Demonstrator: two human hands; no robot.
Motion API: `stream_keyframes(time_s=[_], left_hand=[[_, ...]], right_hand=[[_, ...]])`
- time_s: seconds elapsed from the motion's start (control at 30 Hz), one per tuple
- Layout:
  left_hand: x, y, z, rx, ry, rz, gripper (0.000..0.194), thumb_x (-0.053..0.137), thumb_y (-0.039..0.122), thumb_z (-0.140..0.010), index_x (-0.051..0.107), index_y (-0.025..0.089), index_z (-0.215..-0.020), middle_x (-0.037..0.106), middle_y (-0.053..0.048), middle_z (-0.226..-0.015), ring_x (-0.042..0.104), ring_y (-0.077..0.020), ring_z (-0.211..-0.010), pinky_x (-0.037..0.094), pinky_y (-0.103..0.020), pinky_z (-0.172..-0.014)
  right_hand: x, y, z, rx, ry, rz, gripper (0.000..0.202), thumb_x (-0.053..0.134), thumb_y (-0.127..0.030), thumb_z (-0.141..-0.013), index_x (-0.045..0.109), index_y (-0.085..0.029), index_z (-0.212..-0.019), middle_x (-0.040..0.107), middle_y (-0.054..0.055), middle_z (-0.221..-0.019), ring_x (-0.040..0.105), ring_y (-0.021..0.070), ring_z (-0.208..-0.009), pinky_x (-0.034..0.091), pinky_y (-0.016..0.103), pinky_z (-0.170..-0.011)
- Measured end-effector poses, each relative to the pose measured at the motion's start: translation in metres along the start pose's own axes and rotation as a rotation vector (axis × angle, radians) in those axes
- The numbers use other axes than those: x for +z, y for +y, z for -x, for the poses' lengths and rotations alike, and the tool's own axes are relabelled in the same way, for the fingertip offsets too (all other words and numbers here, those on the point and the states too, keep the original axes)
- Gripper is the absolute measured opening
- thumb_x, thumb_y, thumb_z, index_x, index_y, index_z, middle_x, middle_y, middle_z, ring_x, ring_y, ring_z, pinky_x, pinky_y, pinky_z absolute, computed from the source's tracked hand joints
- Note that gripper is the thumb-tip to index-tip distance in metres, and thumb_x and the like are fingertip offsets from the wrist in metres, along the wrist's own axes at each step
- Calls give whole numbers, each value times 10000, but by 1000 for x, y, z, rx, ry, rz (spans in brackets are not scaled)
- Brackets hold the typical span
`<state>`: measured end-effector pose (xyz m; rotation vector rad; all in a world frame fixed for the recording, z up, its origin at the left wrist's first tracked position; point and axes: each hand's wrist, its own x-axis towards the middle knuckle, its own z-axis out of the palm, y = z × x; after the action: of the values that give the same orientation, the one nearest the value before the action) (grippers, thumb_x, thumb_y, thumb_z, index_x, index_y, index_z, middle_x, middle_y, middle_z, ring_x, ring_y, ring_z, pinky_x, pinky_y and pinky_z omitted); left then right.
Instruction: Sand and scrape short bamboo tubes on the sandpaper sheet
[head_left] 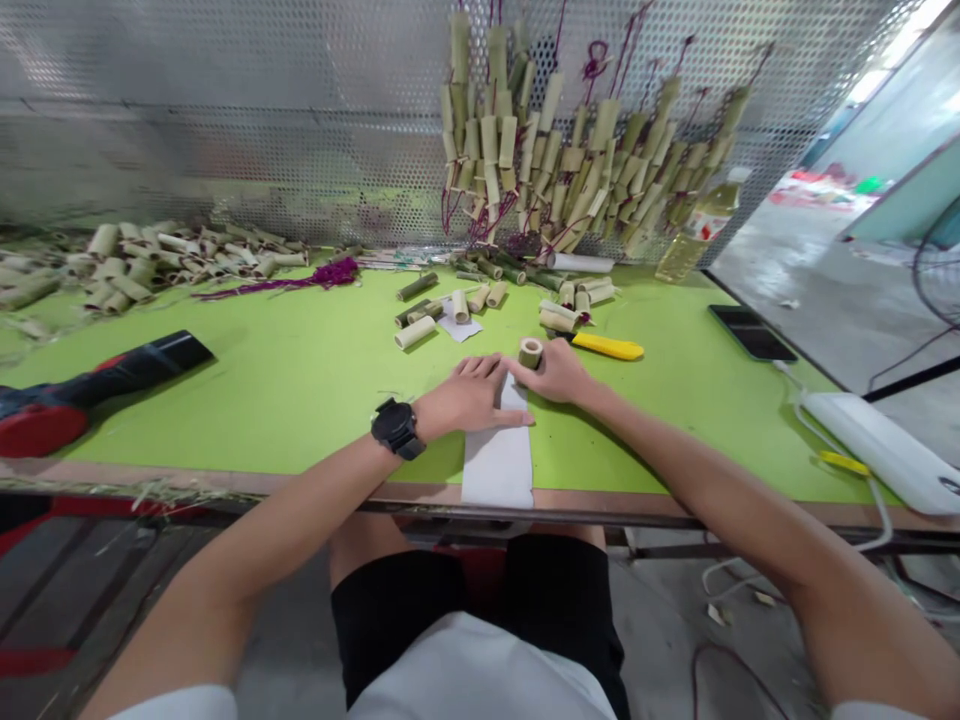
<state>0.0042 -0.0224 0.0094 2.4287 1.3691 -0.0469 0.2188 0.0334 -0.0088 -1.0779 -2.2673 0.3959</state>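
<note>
A strip of white sandpaper-like sheet (498,470) lies on the green tabletop, its near end at the table edge. My left hand (476,395) rests flat on this sheet with fingers stretched out; a black watch is on that wrist. My right hand (556,372) is wrapped round a short bamboo tube (530,350), which stands upright with its hollow end facing up, by the sheet's far end. Whether the tube's lower end touches the sheet is hidden by my fingers. Just beyond the right hand lies a yellow-handled knife (607,346).
Loose bamboo pieces (415,332) lie ahead, and a larger pile (135,262) is at the left. Strung bamboo (570,150) hangs on the perforated metal panel. A red-and-black power tool (97,385), phone (752,333), white power strip (885,450) and bottle (697,228) flank the work area.
</note>
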Motion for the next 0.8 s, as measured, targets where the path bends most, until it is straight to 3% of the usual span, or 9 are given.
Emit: stream_keyframes(time_s=[0.1, 0.27, 0.4, 0.57, 0.7, 0.8], left_hand=[[0, 0, 0, -2, 8, 0, 1297, 279, 1033, -990, 201, 93, -1881, 217, -231, -1956, 239, -504, -1780, 235, -589, -1424], [2, -2, -1, 43, 25, 2, 1219, 252, 1012, -1017, 318, 130, -1855, 257, -203, -1952, 259, -492, -1773, 240, -602, -1424], [5, -4, -2, 10, 39, 4, 1266, 314, 1017, -1002, 219, 109, -1880, 232, -227, -1953, 247, -516, -1773, 258, -625, -1412], [8, -5, -2, 52, 58, 28, 1170, 323, 995, -1027, 307, 180, -1867, 288, -185, -1945, 258, -503, -1770, 269, -629, -1409], [8, -5, -3, 19, 64, 6, 1221, 313, 1014, -1012, 283, 144, -1868, 292, -220, -1934, 303, -515, -1741, 282, -628, -1398], [7, -4, -2, 47, 62, 19, 1173, 306, 1011, -1021, 339, 189, -1856, 332, -185, -1923, 339, -503, -1723, 293, -620, -1395]], right_hand=[[1, 1, -1, 60, 63, 34, 587, 645, -662, -1026, 384, -282, -663, 458, -23, -534, 372, 143, -550, 291, 345, -573], [1, -6, 3, 10, -109, -47, 527, 627, -627, -1054, 482, -264, -701, 540, -18, -575, 411, 143, -547, 313, 332, -573], [0, -9, 0, 138, 12, 60, 573, 658, -637, -1038, 430, -270, -662, 484, -16, -543, 390, 143, -546, 289, 344, -572], [2, -13, 3, 83, -110, -1, 495, 625, -591, -1071, 539, -244, -729, 576, -2, -610, 448, 150, -567, 305, 338, -587], [4, -12, 2, 159, 0, 125, 503, 665, -575, -1044, 496, -251, -698, 549, 7, -581, 445, 155, -575, 292, 343, -588], [7, -13, 3, 83, -98, 23, 463, 607, -586, -1067, 551, -245, -759, 616, 17, -628, 472, 156, -571, 317, 327, -579]])
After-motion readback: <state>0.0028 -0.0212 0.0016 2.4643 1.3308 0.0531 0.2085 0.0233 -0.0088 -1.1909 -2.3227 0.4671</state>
